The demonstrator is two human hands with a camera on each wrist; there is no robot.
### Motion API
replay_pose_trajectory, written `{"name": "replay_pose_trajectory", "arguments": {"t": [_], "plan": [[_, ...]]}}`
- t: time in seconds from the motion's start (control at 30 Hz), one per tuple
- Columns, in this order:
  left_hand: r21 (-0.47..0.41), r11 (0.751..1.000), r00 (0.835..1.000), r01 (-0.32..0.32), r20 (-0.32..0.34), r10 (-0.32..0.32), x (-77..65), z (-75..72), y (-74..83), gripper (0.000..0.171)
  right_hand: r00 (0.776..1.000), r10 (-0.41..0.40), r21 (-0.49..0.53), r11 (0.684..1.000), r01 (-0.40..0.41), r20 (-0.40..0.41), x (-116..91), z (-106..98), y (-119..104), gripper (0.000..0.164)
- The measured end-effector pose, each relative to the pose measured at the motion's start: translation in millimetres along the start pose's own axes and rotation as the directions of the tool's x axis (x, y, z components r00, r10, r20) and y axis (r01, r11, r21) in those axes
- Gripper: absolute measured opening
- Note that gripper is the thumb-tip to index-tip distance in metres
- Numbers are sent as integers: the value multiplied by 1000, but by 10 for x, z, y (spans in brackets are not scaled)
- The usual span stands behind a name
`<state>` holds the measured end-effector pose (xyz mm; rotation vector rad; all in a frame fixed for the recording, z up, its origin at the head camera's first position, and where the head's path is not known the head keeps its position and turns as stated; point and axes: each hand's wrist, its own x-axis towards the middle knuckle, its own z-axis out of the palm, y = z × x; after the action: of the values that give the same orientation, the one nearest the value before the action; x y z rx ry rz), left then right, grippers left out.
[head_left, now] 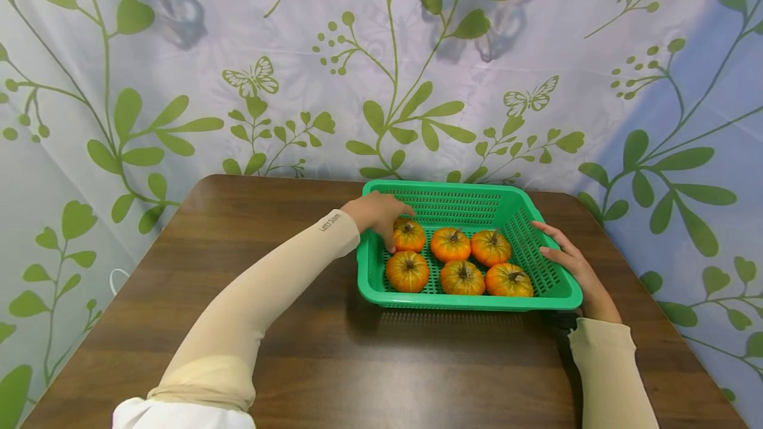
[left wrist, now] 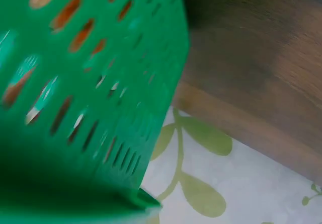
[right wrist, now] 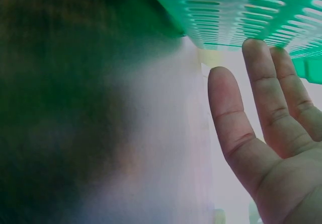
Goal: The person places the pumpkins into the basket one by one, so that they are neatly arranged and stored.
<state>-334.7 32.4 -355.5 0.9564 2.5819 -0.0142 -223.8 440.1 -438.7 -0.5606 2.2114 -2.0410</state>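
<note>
In the head view, my left hand (head_left: 379,212) reaches over the left rim of a green plastic basket (head_left: 469,303). Its thumb and fingers curl around a small orange pumpkin (head_left: 410,237) in the back left corner. On the right, my right hand (head_left: 575,265) holds the basket's side, with two digits over the rim. Below that rim, the right wrist view shows fingers (right wrist: 266,83) against the slotted outer wall. Several more pumpkins (head_left: 408,273) with short stems sit in the basket. The left wrist view has only the basket wall (left wrist: 100,108); the left hand is hidden there.
The basket stands on a dark brown wooden table (head_left: 417,369), close to its back edge. Behind hangs a pale curtain (head_left: 286,38) printed with green leaves and butterflies. Something dark (head_left: 559,318) lies beneath the basket's front right corner, too shaded to make out.
</note>
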Motion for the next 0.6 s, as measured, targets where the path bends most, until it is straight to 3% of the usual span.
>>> {"name": "replay_pose_trajectory", "arguments": {"t": [0.13, 0.23, 0.3, 0.4, 0.5, 0.6], "plan": [[-144, 990, 999, -9, -45, 3, -120, -26, -69, 84, 1000, -5, -13, 1000, 5, 2, 25, -1, 6, 55], [-267, 961, 990, -69, -133, 34, -264, -38, -141, 76, 1000, 5, 4, 1000, -5, 7, 39, -1, 13, 54], [-329, 935, 974, -130, -220, 58, -371, -28, -195, 70, 1000, 11, 14, 1000, -11, 12, 49, -5, 20, 54], [-401, 886, 922, -232, -382, 68, -539, 31, -256, 60, 1000, 27, 1, 1000, -27, 4, 48, -13, 24, 54], [-449, 832, 838, -327, -545, 35, -686, 149, -289, 51, 999, 46, -86, 995, -48, -26, 34, -16, 17, 54], [-490, 774, 755, -402, -655, -22, -811, 280, -280, 45, 997, 61, -168, 983, -69, -53, 9, -22, 8, 55]]}}
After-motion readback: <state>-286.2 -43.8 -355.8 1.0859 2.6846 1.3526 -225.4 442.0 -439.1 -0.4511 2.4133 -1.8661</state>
